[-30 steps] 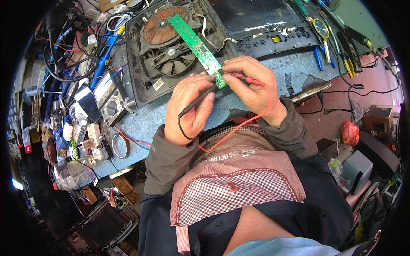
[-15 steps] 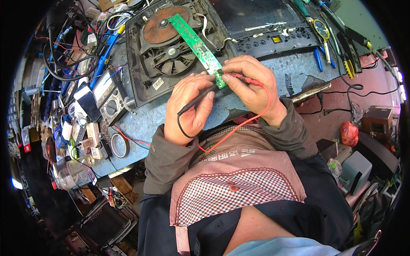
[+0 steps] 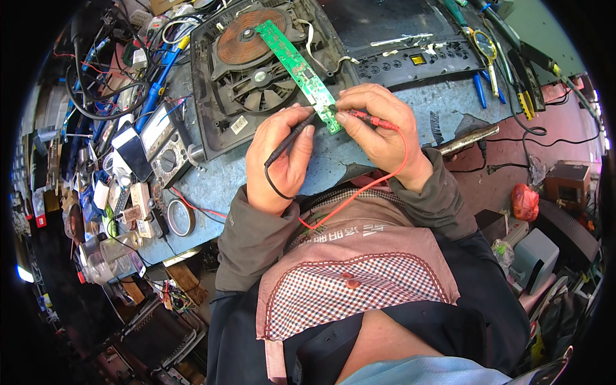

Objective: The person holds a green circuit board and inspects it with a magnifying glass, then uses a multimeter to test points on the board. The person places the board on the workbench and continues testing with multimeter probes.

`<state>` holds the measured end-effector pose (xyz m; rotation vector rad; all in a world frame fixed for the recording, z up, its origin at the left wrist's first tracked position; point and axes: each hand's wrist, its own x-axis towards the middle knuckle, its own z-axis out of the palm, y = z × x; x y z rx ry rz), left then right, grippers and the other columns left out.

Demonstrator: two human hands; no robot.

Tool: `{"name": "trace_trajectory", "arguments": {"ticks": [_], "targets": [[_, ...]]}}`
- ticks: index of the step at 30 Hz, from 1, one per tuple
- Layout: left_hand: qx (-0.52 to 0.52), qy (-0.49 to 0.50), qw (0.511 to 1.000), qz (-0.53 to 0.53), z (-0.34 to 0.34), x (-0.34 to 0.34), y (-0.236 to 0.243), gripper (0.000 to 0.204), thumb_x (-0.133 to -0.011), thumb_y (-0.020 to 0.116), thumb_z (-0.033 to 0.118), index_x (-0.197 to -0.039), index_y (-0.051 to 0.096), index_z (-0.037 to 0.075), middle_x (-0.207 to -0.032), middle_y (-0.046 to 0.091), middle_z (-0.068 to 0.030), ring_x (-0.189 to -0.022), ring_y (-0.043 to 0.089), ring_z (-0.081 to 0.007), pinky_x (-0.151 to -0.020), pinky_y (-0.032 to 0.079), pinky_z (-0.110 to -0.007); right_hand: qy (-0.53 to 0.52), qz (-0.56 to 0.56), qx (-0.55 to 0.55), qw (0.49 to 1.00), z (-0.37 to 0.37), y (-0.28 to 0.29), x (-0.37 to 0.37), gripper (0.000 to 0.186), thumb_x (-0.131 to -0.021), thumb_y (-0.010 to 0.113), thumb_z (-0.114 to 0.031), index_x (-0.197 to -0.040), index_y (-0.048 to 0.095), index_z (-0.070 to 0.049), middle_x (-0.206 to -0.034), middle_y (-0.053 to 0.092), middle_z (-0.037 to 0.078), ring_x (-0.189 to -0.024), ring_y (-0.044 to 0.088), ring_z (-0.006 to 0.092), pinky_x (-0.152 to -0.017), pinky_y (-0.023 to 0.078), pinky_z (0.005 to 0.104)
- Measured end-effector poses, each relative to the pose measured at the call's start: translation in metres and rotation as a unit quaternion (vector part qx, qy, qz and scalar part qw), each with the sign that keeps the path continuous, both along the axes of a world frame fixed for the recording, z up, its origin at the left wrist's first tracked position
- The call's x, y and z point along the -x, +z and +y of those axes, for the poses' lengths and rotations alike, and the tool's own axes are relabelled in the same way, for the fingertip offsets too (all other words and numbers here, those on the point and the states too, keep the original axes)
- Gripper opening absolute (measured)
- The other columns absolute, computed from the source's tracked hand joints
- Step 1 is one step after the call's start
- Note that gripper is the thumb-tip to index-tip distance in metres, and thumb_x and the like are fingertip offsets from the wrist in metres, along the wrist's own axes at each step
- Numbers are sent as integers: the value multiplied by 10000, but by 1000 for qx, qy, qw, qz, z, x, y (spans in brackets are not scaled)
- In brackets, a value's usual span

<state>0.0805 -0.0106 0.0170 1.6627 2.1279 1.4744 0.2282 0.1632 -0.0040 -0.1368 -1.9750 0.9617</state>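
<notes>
My left hand (image 3: 280, 154) is closed round a black test probe (image 3: 292, 138), its tip end at the lower part of a long green circuit board (image 3: 296, 70). From the other side my right hand (image 3: 380, 128) pinches a red test probe (image 3: 373, 120) over the same end of the board; whether either tip touches it I cannot tell. The board lies slantwise across an opened induction cooker base (image 3: 215, 122) with a copper coil (image 3: 249, 42) and a black fan (image 3: 266, 93). To the left a multimeter (image 3: 168, 151) rests tilted on the bench.
A dark glass cooker top (image 3: 391, 22) lies at the back right, beside a yellow magnifying glass (image 3: 484, 46) and blue-handled tools (image 3: 480, 90). Cables, a phone (image 3: 131, 153) and a roll of tape (image 3: 181, 217) crowd the left of the blue bench (image 3: 212, 221).
My left hand and the black probe have shifted slightly left and up along the board's lower end. My right hand has hardly moved.
</notes>
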Motion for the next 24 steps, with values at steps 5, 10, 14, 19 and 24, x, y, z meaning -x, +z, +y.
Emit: {"name": "trace_trajectory", "arguments": {"ticks": [5, 10, 14, 19, 24], "targets": [[15, -2, 1000, 1, 0, 0, 2, 214, -1051, 756, 105, -1247, 734, 24, -1196, 793, -180, -1138, 753, -393, -1008, 575, -456, 3, -2, 6, 1000, -1, 0, 0, 169, -911, 856, -68, -1051, 775, -17, -1019, 789, 145, -939, 757, 334, -875, 571, 421], [22, 5, 1000, -4, 0, 0, 2, 213, -1055, 757, 120, -1247, 736, 30, -1191, 796, -170, -1123, 755, -392, -999, 576, -449, 4, 0, -2, 1000, 0, 1, -1, 172, -909, 857, -63, -1051, 773, -16, -1018, 789, 144, -939, 757, 335, -871, 571, 421], [28, 8, 1000, -10, 0, -1, 2, 219, -1053, 760, 120, -1251, 737, 29, -1191, 797, -167, -1118, 756, -387, -993, 578, -445, 4, 1, -2, 1000, 0, 1, -1, 172, -906, 859, -56, -1050, 775, -15, -1014, 788, 144, -939, 758, 336, -869, 572, 422], [22, 8, 1000, -12, 0, 0, -1, 229, -1046, 767, 110, -1258, 742, 25, -1197, 798, -169, -1119, 757, -382, -990, 579, -441, 7, 6, 1, 1000, 0, 1, 0, 164, -909, 857, -53, -1049, 779, -16, -1008, 788, 143, -933, 759, 333, -866, 573, 422], [25, 8, 1000, -14, 0, 0, 0, 244, -1042, 770, 105, -1272, 751, 26, -1197, 798, -172, -1117, 756, -380, -991, 580, -440, 7, 5, 0, 1000, 1, 1, 0, 165, -910, 859, -53, -1052, 781, -18, -1006, 789, 142, -929, 759, 331, -860, 573, 419]]}}
